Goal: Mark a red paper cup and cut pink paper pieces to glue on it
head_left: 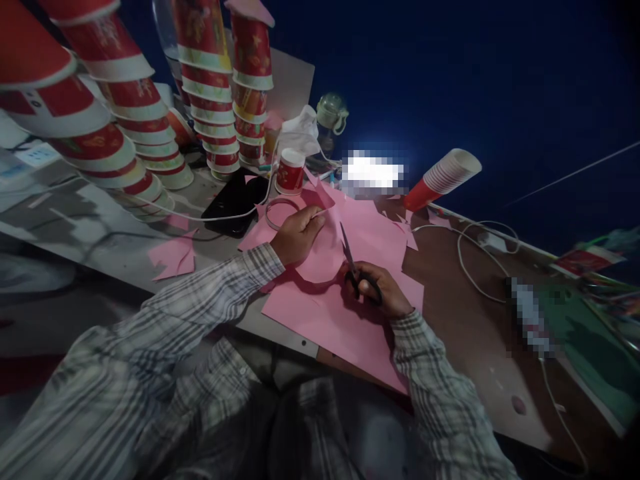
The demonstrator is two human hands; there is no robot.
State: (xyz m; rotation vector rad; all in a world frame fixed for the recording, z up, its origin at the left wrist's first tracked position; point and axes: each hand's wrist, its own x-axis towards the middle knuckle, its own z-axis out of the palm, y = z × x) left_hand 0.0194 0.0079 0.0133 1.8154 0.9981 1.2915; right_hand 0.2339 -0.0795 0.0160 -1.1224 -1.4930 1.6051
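My left hand [299,235] pinches a piece of pink paper [323,257] with a rounded lower edge, held over larger pink sheets [345,327] on the table. My right hand [383,288] grips black-handled scissors [350,253], fingers in the loops. The blades point up and away from me, beside the right edge of the held paper. I cannot tell whether they touch it. Just beyond my left hand lies a ring-shaped roll [281,213], partly hidden by the hand.
Tall stacks of red paper cups [207,100] stand at the back left, near a black phone-like slab [235,203]. A leaning cup stack [443,180] is at the far edge. White cables [463,260] and pink scraps [173,257] lie about. A green board [590,340] is at right.
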